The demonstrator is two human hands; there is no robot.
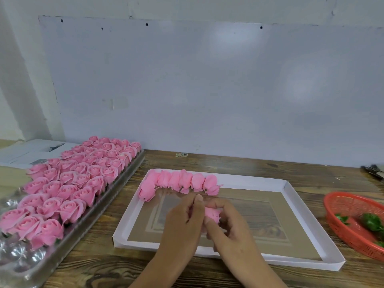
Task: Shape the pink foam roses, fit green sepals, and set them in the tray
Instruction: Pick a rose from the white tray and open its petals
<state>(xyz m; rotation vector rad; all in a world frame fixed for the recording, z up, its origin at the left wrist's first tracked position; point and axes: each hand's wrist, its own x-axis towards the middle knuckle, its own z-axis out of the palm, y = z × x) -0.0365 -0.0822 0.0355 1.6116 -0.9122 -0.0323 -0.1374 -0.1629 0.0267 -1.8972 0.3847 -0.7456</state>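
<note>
Both hands, left hand and right hand, curled their fingers around one rose above the white tray; a red basket sat right, a full rose tray left.

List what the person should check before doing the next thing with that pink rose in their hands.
1. Rose held firmly: ok, the left hand and right hand both grip it above the white tray.
2. Petals shaped: cannot tell, fingers cover most of it.
3. Green sepal fitted: cannot tell, the base is hidden.
4. Sepals in stock: ok, green pieces lie in the red basket to the right.
5. Room in the white tray: ok, only one row of roses lies along its far edge.
6. Clear tray of roses out of the way: ok, it sits to the left.
</note>
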